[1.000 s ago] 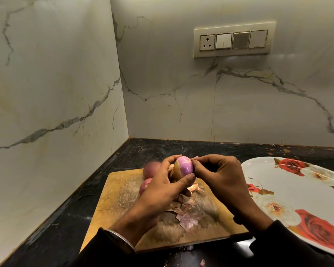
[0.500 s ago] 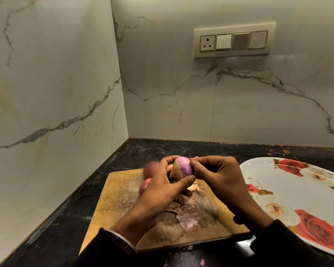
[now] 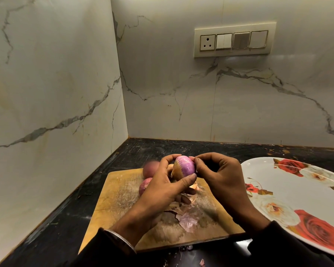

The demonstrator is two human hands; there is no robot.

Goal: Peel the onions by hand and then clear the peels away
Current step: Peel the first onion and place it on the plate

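The left hand [image 3: 163,191] clamped a half-peeled onion [image 3: 184,167] above the board – the right hand's [image 3: 223,177] grip pinched skin (at its top).

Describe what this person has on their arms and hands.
Both arms are covered to the wrist by dark, near-black long sleeves: the left sleeve and the right sleeve. A thin silvery bangle circles the left wrist at the cuff. The left hand and right hand are bare: no gloves, no rings visible.
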